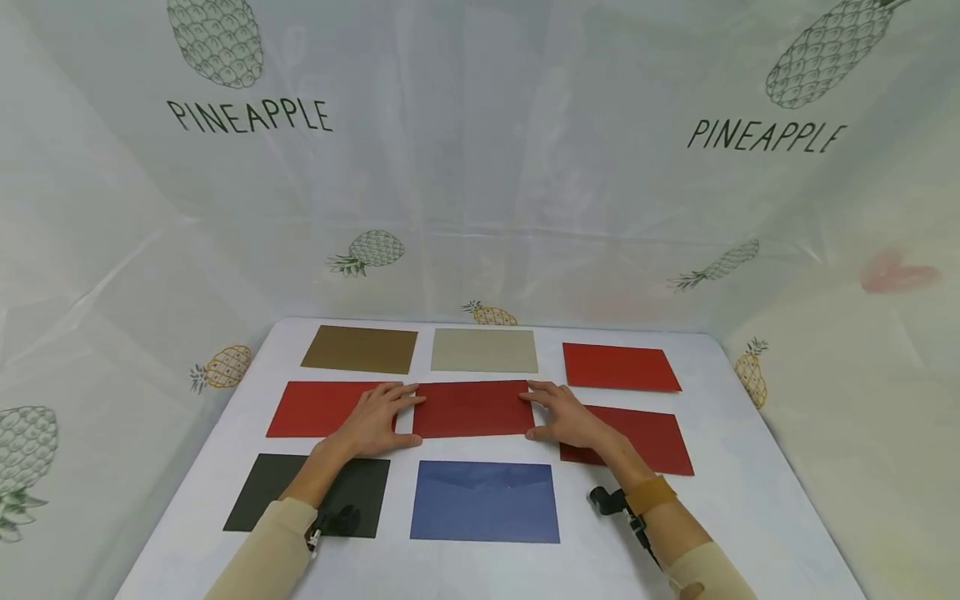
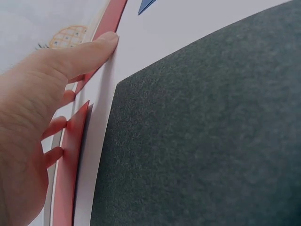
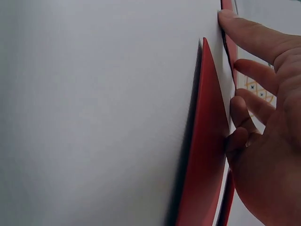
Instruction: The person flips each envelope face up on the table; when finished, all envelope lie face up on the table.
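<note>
A dark red sheet of paper or card (image 1: 474, 408) lies flat in the middle of the white table. At its left edge, my left hand (image 1: 371, 423) touches it with fingers spread and extended. My right hand (image 1: 573, 419) is at the opposite edge, fingertips and thumb on or beside the border. Beneath the left hand lies another red sheet (image 1: 318, 408), partly covered. The right forearm passes over a darker red sheet (image 1: 656, 440), whose corner looks slightly raised in the right wrist view. A dark green-grey sheet (image 2: 202, 127) fills much of the left wrist view.
Along the back lie a brown sheet (image 1: 360, 349), a beige sheet (image 1: 484, 350) and a bright red sheet (image 1: 621, 367). A blue sheet (image 1: 484, 502) is nearest the front. The white table (image 1: 465, 575) meets a pineapple-printed curtain (image 1: 510, 183) behind.
</note>
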`<state>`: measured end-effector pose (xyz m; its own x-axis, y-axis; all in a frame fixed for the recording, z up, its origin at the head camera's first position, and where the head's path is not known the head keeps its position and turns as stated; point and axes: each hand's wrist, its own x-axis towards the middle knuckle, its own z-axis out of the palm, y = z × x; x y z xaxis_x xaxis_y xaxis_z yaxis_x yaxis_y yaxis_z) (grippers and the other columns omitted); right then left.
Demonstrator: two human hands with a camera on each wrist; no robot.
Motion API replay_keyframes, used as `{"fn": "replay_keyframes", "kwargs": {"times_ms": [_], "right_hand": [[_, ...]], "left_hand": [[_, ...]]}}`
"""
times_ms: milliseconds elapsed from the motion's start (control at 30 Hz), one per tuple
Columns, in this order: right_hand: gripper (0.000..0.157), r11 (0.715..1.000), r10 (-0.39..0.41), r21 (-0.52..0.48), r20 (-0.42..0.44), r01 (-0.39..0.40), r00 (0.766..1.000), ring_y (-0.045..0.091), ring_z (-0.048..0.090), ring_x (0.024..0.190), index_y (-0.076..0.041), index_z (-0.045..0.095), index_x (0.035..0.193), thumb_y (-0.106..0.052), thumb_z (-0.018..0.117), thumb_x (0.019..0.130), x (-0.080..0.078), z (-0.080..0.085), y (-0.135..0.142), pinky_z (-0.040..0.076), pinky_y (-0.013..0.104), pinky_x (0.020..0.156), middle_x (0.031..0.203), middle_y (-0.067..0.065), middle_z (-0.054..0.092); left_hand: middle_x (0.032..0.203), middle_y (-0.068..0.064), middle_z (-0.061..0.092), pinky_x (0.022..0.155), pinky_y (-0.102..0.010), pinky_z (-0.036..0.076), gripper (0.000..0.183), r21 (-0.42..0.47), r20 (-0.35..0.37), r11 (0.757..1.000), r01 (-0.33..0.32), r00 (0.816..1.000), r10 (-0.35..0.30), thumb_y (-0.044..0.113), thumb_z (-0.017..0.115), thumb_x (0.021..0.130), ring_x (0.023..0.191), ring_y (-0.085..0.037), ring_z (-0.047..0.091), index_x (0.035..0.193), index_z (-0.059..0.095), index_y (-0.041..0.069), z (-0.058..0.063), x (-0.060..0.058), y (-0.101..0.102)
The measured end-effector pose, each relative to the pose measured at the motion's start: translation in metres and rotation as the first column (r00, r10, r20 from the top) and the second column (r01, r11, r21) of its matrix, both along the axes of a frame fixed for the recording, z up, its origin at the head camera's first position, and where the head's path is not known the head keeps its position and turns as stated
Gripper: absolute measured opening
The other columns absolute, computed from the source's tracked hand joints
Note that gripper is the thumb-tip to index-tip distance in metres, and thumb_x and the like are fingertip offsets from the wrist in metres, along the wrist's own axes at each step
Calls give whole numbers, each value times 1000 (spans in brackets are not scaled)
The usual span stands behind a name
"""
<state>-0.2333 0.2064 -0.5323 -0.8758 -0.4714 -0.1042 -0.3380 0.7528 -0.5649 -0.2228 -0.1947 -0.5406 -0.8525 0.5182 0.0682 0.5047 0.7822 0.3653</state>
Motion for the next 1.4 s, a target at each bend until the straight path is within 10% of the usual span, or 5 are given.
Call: {"fn": "replay_keyframes", "kwargs": {"times_ms": [767,1400], "right_hand": [[66,1000,8,26,-18,-7,1000,28,38,144,-27,53,148,-40,77,88,5,0,1,41,53,109,159,0,39],[52,992,79,110,-162,-62,984,8,54,91,-22,64,137,-40,76,90,9,7,5,53,29,79,112,-4,67]], "left_hand": [[154,-9,47,108,-62,30,65,-7,-56,1000,26,998,-26,52,73,86,139,-35,40,141,61,19,0,5,1],[152,-7,49,108,-60,31,68,-18,-72,999,34,997,-36,59,72,83,138,-33,41,140,62,23,1,-1,0]]}}
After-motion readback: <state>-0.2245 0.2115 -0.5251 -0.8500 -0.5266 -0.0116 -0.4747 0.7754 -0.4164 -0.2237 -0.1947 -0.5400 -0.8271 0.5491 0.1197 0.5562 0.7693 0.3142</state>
